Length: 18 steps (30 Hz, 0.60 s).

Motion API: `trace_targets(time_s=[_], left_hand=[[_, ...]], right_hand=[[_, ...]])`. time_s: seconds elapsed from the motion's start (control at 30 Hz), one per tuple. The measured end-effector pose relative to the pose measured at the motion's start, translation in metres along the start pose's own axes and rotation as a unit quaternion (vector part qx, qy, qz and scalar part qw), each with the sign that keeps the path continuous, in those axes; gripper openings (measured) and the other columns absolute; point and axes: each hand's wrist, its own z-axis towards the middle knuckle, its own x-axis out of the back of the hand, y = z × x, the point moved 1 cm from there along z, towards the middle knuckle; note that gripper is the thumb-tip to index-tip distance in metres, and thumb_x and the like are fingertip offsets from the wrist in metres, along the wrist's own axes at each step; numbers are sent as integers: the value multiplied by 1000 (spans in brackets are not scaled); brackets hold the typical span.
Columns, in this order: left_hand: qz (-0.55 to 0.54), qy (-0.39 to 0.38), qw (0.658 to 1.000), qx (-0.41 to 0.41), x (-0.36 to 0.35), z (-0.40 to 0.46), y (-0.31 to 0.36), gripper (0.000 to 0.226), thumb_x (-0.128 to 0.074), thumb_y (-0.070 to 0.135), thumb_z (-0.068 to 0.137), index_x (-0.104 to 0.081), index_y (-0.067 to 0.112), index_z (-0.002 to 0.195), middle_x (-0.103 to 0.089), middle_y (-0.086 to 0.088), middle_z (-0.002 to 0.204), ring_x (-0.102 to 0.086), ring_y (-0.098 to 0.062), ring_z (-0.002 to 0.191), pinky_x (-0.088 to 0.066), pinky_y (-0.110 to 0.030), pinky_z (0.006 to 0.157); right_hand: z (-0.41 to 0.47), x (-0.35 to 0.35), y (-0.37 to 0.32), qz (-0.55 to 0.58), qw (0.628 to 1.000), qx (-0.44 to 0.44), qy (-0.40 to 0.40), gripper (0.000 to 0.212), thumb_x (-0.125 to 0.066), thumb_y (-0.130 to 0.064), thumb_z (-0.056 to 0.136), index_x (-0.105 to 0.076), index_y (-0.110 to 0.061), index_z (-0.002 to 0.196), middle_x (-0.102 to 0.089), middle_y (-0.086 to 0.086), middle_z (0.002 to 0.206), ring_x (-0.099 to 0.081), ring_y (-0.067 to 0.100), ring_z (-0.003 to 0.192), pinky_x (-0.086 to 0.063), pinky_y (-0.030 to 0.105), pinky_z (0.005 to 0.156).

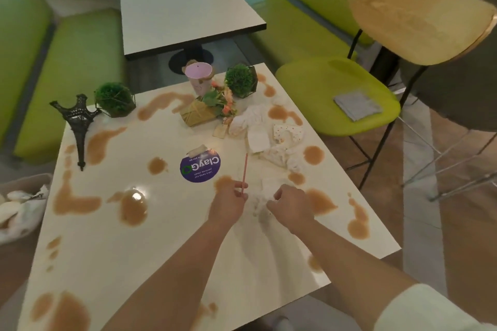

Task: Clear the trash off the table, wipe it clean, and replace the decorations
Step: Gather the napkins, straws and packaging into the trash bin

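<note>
The white table [166,244] is blotched with brown spills. My left hand [227,203] pinches the near end of a thin red straw [244,169]. Beside it, my right hand [291,207] grips a crumpled white napkin [270,188] lying on the table. More crumpled napkins and wrappers [271,137] lie at the right middle. Decorations stand at the far end: a dark Eiffel tower model [79,126], two green ball plants [114,99] [240,79], and a flower bunch in a woven basket [207,111]. A pink-lidded cup [199,79] stands behind the flowers.
A round purple sticker [200,166] sits mid-table. A bin holding white trash [18,209] is at the table's left edge. A green chair with a folded grey cloth [357,105] stands to the right, a wooden stool [419,13] beyond it, and another table [183,8] behind.
</note>
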Motion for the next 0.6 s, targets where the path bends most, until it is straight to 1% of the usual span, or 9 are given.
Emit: trace_targets(time_s=[0.03, 0.1, 0.13, 0.17, 0.23, 0.33, 0.47, 0.53, 0.6], left_hand=[[-10, 19, 1000, -1, 4, 0, -1, 16, -58, 16, 93, -61, 25, 106, -65, 3, 93, -62, -14, 82, -45, -19, 67], [-42, 59, 997, 12, 15, -1, -1, 17, -58, 20, 92, -64, 28, 105, -69, 6, 96, -64, -13, 87, -49, -23, 74], [-56, 74, 995, 21, 20, -2, -1, 17, -58, 22, 93, -65, 28, 107, -69, 8, 92, -64, -11, 85, -50, -24, 73], [-63, 87, 994, 26, 27, -3, 0, 19, -58, 23, 94, -66, 27, 110, -67, 10, 87, -62, -10, 81, -48, -22, 68], [-58, 110, 992, 22, 42, -6, -3, 23, -58, 21, 95, -68, 24, 116, -63, 8, 82, -59, -12, 77, -41, -19, 60], [-49, 145, 988, 28, 68, -9, -11, 26, -55, 16, 96, -70, 24, 116, -63, 2, 87, -58, -18, 81, -39, -24, 67], [-104, 195, 974, 61, 108, -13, -29, 23, -56, 25, 96, -69, 29, 114, -63, 3, 85, -53, -14, 69, -42, -26, 64], [-148, 212, 963, 75, 129, -16, -42, 23, -56, 27, 97, -69, 25, 116, -63, 4, 87, -55, -14, 71, -43, -25, 62], [-162, 232, 955, 88, 152, -23, -55, 22, -55, 26, 97, -68, 25, 115, -63, 3, 90, -54, -14, 70, -42, -23, 57]], right_hand=[[0, 2, -5, 54, 999, 7, 3, 13, -61, -26, 78, -60, -14, 83, -55, -3, 93, -61, 22, 77, -46, 29, 43], [1, 7, -20, 141, 989, 36, 3, 19, -63, -27, 78, -51, -13, 81, -49, -5, 95, -54, 19, 79, -40, 28, 44], [2, 9, -28, 180, 983, 45, 1, 20, -64, -24, 78, -49, -12, 80, -51, -4, 91, -52, 19, 75, -37, 28, 47], [3, 11, -37, 213, 976, 47, -5, 20, -64, -21, 77, -47, -13, 78, -51, -3, 84, -50, 19, 70, -35, 29, 49], [4, 13, -57, 260, 964, 56, -21, 23, -65, -17, 75, -42, -15, 74, -49, 1, 74, -52, 21, 67, -35, 30, 52], [3, 5, -85, 289, 953, 75, -47, 22, -64, -15, 76, -42, -16, 74, -49, 3, 75, -54, 22, 70, -37, 31, 57], [0, -16, -126, 267, 952, 126, -74, 14, -63, -16, 81, -49, -19, 80, -56, 2, 79, -57, 24, 72, -46, 35, 63], [-4, -28, -148, 262, 950, 146, -85, 8, -62, -19, 84, -57, -20, 90, -63, 3, 87, -62, 26, 77, -51, 37, 66], [-8, -41, -171, 255, 948, 163, -94, 16, -58, -20, 89, -63, -18, 104, -67, 4, 92, -65, 26, 82, -53, 36, 69]])
